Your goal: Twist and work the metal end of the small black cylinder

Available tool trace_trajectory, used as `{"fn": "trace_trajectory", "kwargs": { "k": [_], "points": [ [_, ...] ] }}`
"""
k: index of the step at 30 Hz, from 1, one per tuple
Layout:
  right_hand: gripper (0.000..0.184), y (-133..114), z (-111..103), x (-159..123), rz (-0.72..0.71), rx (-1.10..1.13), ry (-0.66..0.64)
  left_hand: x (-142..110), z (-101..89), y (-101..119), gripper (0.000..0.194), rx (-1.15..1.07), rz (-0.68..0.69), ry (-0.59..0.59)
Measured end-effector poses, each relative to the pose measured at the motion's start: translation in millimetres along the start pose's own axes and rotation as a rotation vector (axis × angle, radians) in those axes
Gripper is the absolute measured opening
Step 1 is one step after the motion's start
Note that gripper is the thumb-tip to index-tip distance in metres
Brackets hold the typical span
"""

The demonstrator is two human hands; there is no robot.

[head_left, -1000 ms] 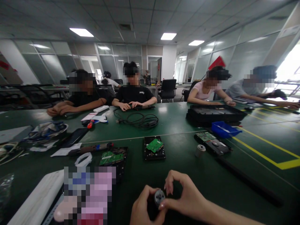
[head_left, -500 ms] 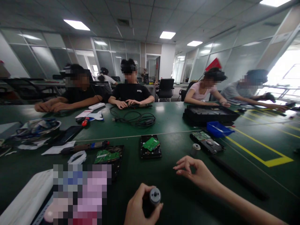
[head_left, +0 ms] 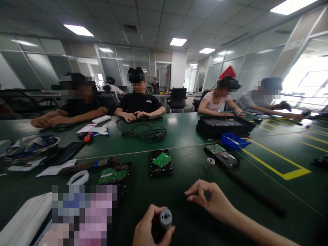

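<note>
My left hand point(head_left: 147, 227) is wrapped round a small grey metal motor point(head_left: 166, 218). The motor's round end, with a dark centre and small holes, faces up toward me. Right of it, my right hand point(head_left: 208, 196) hovers over the green table with thumb and fingertips drawn together in a pinch. Whatever may be between those fingertips is too small to make out. Beyond the right hand, a similar metal cylinder point(head_left: 210, 164) stands upright on the table. An opened hard drive point(head_left: 162, 171) with a loose green circuit board point(head_left: 162, 159) on it lies farther ahead.
Another hard drive point(head_left: 222, 155) lies near a blue tray point(head_left: 234, 140) and a black bar point(head_left: 256, 193). A black bin point(head_left: 225, 127) stands behind. At left are an electric screwdriver point(head_left: 87, 166), a tape roll point(head_left: 78, 178) and a drive with a board point(head_left: 112, 176). Several people sit opposite.
The view has shifted slightly, so the table things appear a little farther left. Both hands keep nearly the same pose, and the motor stays in my left hand.
</note>
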State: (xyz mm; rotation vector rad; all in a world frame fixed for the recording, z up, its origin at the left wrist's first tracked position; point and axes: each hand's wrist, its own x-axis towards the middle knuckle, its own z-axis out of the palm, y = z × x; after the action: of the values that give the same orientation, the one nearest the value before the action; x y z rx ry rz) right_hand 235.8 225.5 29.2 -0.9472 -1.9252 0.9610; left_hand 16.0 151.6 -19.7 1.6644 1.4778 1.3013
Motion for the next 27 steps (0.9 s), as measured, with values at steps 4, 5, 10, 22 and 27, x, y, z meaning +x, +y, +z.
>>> {"fn": "trace_trajectory", "kwargs": {
  "k": [4, 5, 10, 22, 27],
  "points": [
    [0.046, -42, 34, 9, -0.185, 0.044, -0.094, 0, -0.1, -3, 0.016, 0.011, 0.044, -0.024],
    [0.046, -46, 41, 10, -0.197, 0.051, -0.117, 0, 0.0, -3, 0.016, 0.008, 0.055, -0.03],
    [0.048, -40, 60, 12, -0.211, 0.052, -0.156, 0, 0.9, -6, 0.016, -0.005, 0.072, -0.043],
    [0.043, -31, 49, 16, -0.077, 0.023, -0.094, 0, -0.5, -1, 0.015, -0.007, 0.049, -0.036],
    [0.036, -34, 47, 15, -0.11, 0.05, -0.129, 1, -1.5, 3, 0.014, 0.014, 0.035, -0.033]
  ]
}}
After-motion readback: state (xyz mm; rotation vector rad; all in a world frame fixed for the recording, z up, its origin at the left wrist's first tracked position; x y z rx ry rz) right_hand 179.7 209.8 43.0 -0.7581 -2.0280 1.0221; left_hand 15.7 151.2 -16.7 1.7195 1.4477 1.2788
